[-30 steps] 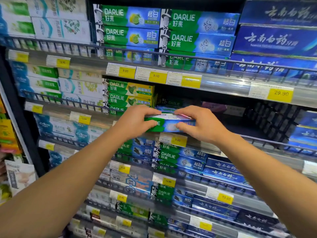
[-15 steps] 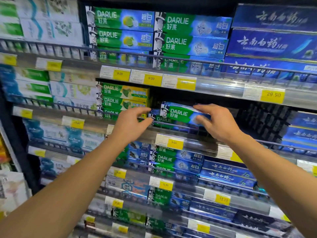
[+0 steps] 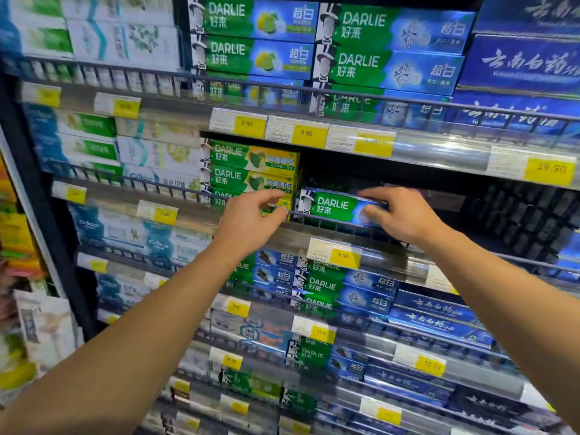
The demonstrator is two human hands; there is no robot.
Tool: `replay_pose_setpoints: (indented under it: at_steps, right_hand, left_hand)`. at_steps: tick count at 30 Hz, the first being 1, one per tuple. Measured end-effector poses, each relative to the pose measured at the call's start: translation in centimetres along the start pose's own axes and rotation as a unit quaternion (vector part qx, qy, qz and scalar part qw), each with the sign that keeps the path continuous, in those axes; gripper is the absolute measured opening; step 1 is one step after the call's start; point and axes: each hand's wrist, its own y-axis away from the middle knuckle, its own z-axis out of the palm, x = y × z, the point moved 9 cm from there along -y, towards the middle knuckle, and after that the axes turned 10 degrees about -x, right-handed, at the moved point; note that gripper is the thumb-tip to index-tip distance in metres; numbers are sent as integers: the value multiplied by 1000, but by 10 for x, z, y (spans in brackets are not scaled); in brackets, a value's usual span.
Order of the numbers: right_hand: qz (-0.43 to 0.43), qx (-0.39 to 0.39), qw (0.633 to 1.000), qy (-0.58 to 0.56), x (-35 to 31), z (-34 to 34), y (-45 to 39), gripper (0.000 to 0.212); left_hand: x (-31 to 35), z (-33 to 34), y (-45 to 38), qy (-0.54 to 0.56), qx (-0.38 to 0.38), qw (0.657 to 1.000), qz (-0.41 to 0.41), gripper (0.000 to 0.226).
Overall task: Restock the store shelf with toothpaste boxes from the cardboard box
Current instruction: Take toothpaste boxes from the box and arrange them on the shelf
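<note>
A green-and-blue toothpaste box [image 3: 337, 207] is being seated face-out on the middle shelf [image 3: 314, 238], just behind the wire rail [image 3: 329, 216], beside the yellow-green boxes [image 3: 251, 171]; the bay behind and to its right is being left dark and mostly unfilled. The right hand [image 3: 398, 215] is being kept on the box's right end, fingers [image 3: 373, 193] laid over the top edge and thumb against the front face; the left hand [image 3: 251, 219] is being held just clear of the box, fingers loosely apart, nothing gripped. Risks judged: the box may be tipped backward into the unfilled bay if pushed from one end only; the price tag [image 3: 335, 254] may be knocked by the wrist. The cardboard box is not being shown.
</note>
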Motion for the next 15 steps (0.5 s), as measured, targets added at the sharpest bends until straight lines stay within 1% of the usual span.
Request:
replay_pose_setpoints:
  at_steps: [5, 9, 15]
  right_hand:
    - [11, -5, 1000, 18, -3, 14, -9, 40]
    - [30, -13, 999, 9, 0, 25, -14, 34]
    - [29, -28, 999, -1, 1, 25, -16, 32]
  left_hand:
    - [4, 4, 0, -9, -5, 1000, 6, 34]
    - [4, 5, 0, -12, -5, 1000, 8, 34]
    - [-3, 11, 5, -13, -16, 1000, 4, 34]
